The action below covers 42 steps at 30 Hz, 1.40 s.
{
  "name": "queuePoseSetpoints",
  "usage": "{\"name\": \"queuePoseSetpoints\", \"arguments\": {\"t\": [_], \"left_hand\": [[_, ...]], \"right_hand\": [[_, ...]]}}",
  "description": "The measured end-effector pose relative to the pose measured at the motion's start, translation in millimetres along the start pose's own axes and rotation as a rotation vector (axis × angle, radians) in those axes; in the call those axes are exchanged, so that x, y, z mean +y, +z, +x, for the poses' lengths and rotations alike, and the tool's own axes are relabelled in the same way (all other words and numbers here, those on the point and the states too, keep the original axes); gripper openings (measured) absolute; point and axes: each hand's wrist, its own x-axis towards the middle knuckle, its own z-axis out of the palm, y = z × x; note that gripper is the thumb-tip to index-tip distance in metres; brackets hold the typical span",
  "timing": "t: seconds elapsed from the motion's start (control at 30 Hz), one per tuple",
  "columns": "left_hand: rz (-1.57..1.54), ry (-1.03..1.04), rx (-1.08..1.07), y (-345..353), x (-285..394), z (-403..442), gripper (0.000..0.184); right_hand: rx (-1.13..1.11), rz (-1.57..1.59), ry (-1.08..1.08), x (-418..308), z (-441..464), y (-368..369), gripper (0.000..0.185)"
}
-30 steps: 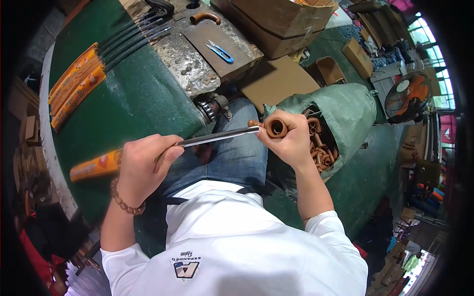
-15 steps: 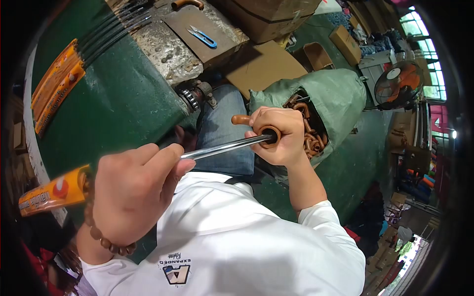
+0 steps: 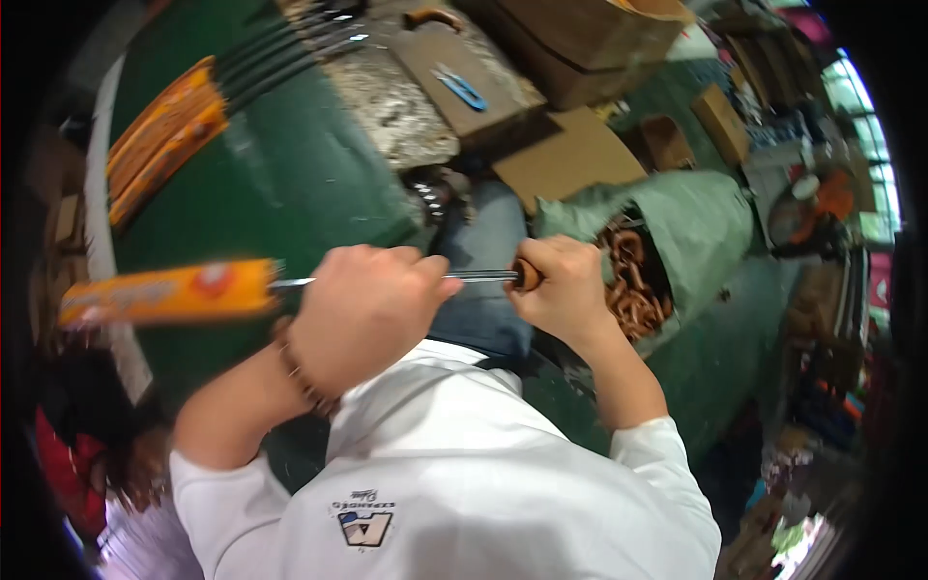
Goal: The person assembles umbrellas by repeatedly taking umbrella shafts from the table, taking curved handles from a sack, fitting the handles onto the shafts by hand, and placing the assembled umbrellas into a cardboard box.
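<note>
My left hand [image 3: 372, 307] is closed round a thin metal shaft [image 3: 483, 275]. An orange printed sleeve [image 3: 174, 293] covers the shaft's far end, left of that hand, blurred. Closed round a brown handle [image 3: 528, 275] is my right hand [image 3: 570, 295], and the shaft's right end meets the handle's opening. Most of the handle is hidden by the fingers. Just right of my right hand, a green sack [image 3: 701, 227] lies open with several brown curved handles [image 3: 638, 290] inside.
Several orange-sleeved shafts [image 3: 169, 135] lie on the green table [image 3: 290, 184]. Blue snips [image 3: 462, 89] and a brown handle [image 3: 432, 17] rest on a metal block at the top. Cardboard boxes [image 3: 590, 43] stand behind; a fan [image 3: 812, 208] is at the right.
The shaft's end has come from beside the brown handle into its opening. My left hand has slid along the shaft towards my right hand, baring some shaft beside the orange sleeve.
</note>
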Motion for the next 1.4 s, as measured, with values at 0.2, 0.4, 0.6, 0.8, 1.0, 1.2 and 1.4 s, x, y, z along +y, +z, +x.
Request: {"name": "queuePoseSetpoints", "arguments": {"t": [0.2,0.4,0.6,0.8,1.0,1.2,1.4], "left_hand": [[0.199,0.102,0.393,21,-40,-17,0.025],[0.34,-0.16,0.213,24,-91,-59,0.026],[0.276,0.007,0.199,61,-27,-28,0.014],[0.025,0.093,0.132,52,0,-14,0.049],[-0.369,0.272,0.478,39,15,-25,0.063],[-0.442,0.16,0.37,50,8,-23,0.065],[-0.448,-0.081,0.407,48,-32,-23,0.061]], "right_hand": [[0.022,-0.041,0.092,13,-5,-5,0.012],[0.005,-0.074,0.121,-1,-5,-13,0.014],[-0.122,0.038,-0.022,-67,16,52,0.014],[-0.337,0.138,0.281,-50,19,38,0.015],[0.395,-0.165,0.116,15,98,-77,0.011],[0.593,-0.932,0.169,114,233,-166,0.054],[0.721,-0.528,0.108,165,114,-100,0.023]]}}
